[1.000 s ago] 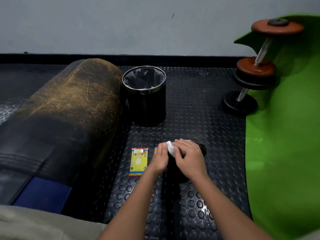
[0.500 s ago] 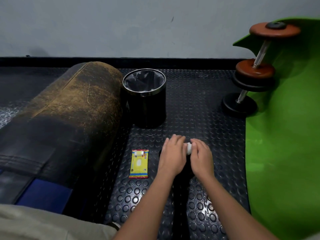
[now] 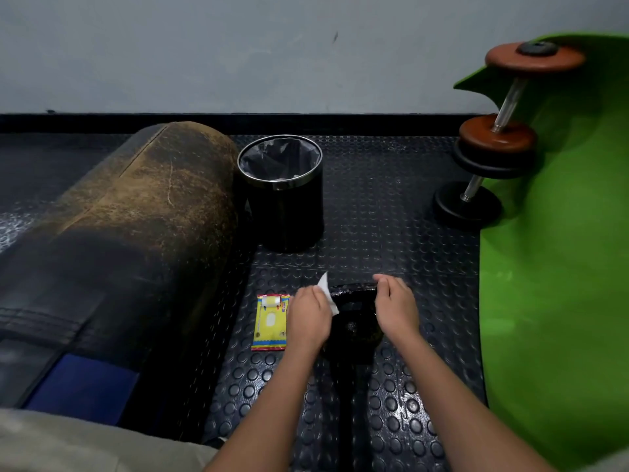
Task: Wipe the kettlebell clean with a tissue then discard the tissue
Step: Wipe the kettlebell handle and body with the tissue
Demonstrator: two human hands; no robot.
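Note:
A black kettlebell stands on the studded rubber floor between my two hands, its handle uppermost. My left hand holds a crumpled white tissue against the left end of the handle. My right hand grips the handle's right end with curled fingers. A black bin with a chrome rim and a grey liner stands beyond the kettlebell. The bin's mouth is uncovered.
A yellow tissue packet lies flat just left of my left hand. A worn leather punching bag lies along the left. A green mat covers the right side, with dumbbells leaning at its far edge.
My hands have parted from the middle of the handle. The left hand has carried the tissue to the handle's left end, and the right hand has shifted to the right end.

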